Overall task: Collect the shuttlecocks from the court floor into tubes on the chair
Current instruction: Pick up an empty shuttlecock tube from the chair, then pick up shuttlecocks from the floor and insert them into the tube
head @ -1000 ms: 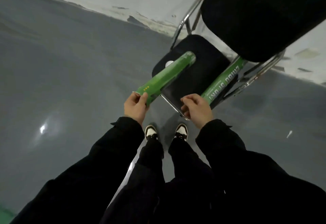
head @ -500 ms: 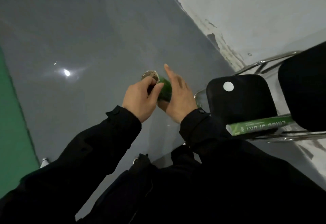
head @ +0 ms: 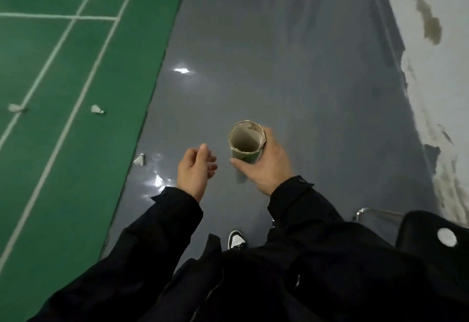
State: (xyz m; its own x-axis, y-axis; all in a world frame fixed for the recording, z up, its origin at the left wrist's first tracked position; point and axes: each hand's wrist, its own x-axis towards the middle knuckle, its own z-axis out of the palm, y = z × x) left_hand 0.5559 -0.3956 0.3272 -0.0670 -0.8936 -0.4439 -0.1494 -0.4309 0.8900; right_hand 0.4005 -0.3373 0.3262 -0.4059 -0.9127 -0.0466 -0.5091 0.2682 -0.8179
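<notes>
My right hand grips a green shuttlecock tube, its open mouth facing the camera; the inside looks empty. My left hand hovers just left of the tube with fingers loosely curled, holding nothing. Three white shuttlecocks lie on the floor: one on the grey floor by the green court's edge, one on the green court, one farther left near a white line. The black chair shows at the lower right, with a white round spot on its seat.
The green court mat with white lines fills the left. Grey glossy floor runs up the middle. A pale scuffed wall borders the right. My shoe shows below between the sleeves.
The view has swung left from the chair toward the court. My left hand has let go of the tube's end and drawn away; my right hand now holds the tube alone.
</notes>
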